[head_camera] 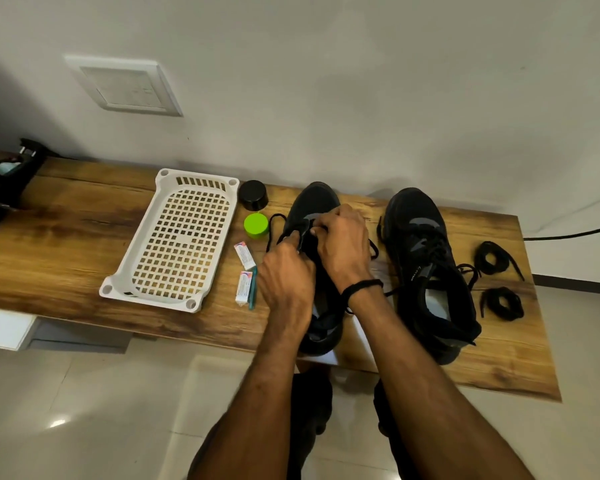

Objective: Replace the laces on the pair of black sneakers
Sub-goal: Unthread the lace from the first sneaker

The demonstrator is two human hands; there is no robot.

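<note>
A long wood-grain counter (66, 237) ran along a pale wall. On it, off to my left, lay a white plastic lattice tray (129, 237). The pair of shoes stood side by side, toes toward the wall. The left black sneaker (314, 199) was directly in front of me, and the right black sneaker (426, 258) stood just beside it, laced and untouched.

Both my hands met over the left black sneaker, near its front eyelets. My left hand (286, 271) had its fingers curled, pinching a thin black lace (272, 226) that looped out over the counter to the shoe's left. My right hand (343, 244) was curled too, its fingertips gripping the shoe's upper close to the left hand's.

Two coiled black spare laces (499, 249) (506, 296) lay beside the right sneaker, one farther from me than the other. Between the tray and the left sneaker sat a round black jar (253, 195), a bright green round lid (256, 225), two small white cartons (245, 255) (243, 287) and a thin teal stick (253, 289) touching the nearer carton. A black cord band (362, 285) circled my right wrist.
</note>
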